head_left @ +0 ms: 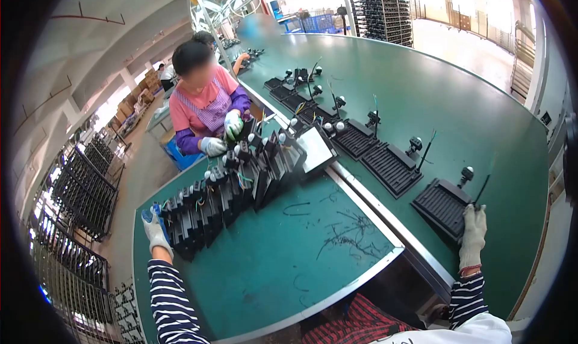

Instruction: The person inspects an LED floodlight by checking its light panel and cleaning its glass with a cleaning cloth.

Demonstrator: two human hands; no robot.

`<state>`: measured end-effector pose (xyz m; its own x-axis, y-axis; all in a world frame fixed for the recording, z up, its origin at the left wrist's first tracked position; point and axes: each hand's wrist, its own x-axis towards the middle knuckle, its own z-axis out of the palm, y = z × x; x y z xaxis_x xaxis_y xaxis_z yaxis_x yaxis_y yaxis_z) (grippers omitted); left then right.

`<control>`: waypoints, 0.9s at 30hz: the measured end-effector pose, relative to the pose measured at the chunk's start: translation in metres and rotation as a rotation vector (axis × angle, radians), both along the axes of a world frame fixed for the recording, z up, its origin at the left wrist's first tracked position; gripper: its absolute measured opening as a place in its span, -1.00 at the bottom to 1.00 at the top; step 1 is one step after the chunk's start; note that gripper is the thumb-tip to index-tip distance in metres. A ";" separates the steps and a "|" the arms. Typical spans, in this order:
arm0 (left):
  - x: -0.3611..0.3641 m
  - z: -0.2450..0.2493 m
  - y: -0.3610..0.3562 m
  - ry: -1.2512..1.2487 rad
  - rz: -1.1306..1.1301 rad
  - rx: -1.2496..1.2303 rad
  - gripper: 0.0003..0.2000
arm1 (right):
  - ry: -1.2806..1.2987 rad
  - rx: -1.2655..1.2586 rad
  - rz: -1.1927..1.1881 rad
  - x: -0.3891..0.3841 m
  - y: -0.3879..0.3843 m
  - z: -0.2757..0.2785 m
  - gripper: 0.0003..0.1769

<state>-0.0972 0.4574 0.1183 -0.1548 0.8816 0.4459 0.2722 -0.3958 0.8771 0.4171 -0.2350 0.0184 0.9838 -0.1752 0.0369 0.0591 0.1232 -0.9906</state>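
Observation:
My left hand (157,231), in a pale glove with blue fingertips, lies against the outer end of a long row of black finned floodlights (208,214). Its fingers are stretched out, partly hidden by the row. These lamps stand on edge, packed side by side, with white round sensors and coloured wires on top. At the right, my right hand (474,232), in a pale glove, is closed on the near corner of a single black floodlight (442,205). That lamp lies ribbed side up on the green belt, its sensor and cable sticking up.
More floodlights (391,166) lie in a line along the green surface (481,139). A gloved co-worker (208,103) handles parts beyond the row. Cable scraps (352,235) litter the near table, and a metal rail (367,202) divides the surfaces. Racks (87,187) stand at left.

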 end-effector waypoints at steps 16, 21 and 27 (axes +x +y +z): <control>-0.086 0.050 0.008 -0.554 0.186 -0.208 -0.44 | 0.156 -0.619 0.175 -0.038 0.007 0.043 -0.32; -0.096 0.112 -0.106 -0.307 0.051 0.179 -0.49 | 0.292 -0.945 0.265 -0.038 0.030 0.053 -0.19; -0.103 0.130 -0.232 -0.312 -0.207 0.215 -0.54 | 0.303 -1.179 0.340 -0.004 0.062 0.051 -0.01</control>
